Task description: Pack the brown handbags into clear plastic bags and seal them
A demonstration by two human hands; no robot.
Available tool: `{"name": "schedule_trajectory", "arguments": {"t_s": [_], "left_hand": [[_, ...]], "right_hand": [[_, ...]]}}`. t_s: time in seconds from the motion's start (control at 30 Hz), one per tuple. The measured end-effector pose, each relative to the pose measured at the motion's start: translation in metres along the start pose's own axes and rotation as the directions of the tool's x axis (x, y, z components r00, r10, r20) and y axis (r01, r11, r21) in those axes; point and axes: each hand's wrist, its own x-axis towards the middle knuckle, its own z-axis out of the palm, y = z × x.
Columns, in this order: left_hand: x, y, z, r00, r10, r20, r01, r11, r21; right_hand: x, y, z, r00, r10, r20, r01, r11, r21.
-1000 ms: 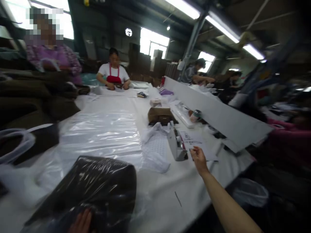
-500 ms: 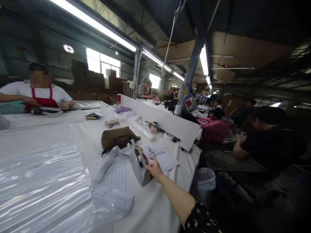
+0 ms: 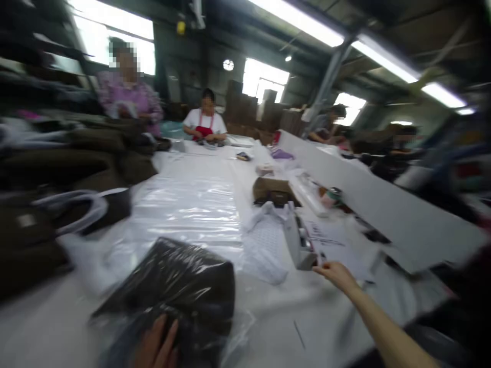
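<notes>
Our left hand (image 3: 158, 343) lies open, fingers flat on the dark bag (image 3: 184, 291) in clear plastic, near side of the table (image 3: 268, 322), left of centre. Our right hand (image 3: 337, 276) reaches to the near end of the tape dispenser (image 3: 299, 243), fingertips pinched; blur, so we cannot tell whether they grip anything. Clear sheets (image 3: 192, 209) lie beyond the bag, paper (image 3: 337, 245) right of the dispenser.

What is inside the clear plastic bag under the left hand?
The clear plastic bag holds a dark item, visible through the glossy film. The left hand rests on top, hiding the part beneath it; the item's underside cannot be seen.
</notes>
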Motion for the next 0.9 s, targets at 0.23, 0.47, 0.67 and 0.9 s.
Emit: {"name": "schedule_trajectory", "arguments": {"t_s": [0.23,0.47,0.67,0.9], "left_hand": [[-0.010,0.004,-0.030,0.976,0.029,0.214,-0.079,0.971,0.225],[-0.014,0.010,-0.031,0.982,0.000,0.190,-0.041,0.977,0.207],[-0.006,0.016,-0.043,0.963,0.064,0.261,-0.129,0.962,0.241],[-0.024,-0.016,-0.114,0.718,-0.682,-0.140,0.676,0.731,-0.091]], "right_hand": [[-0.038,-0.194,0.122,0.523,-0.483,0.702,0.529,0.830,0.177],[-0.095,-0.280,0.246,0.333,-0.559,0.759,0.912,0.396,-0.109],[-0.032,-0.272,0.227,0.530,-0.594,0.605,0.848,0.381,-0.369],[0.041,-0.141,0.160,0.767,-0.467,0.439,0.524,0.852,-0.008]]}}
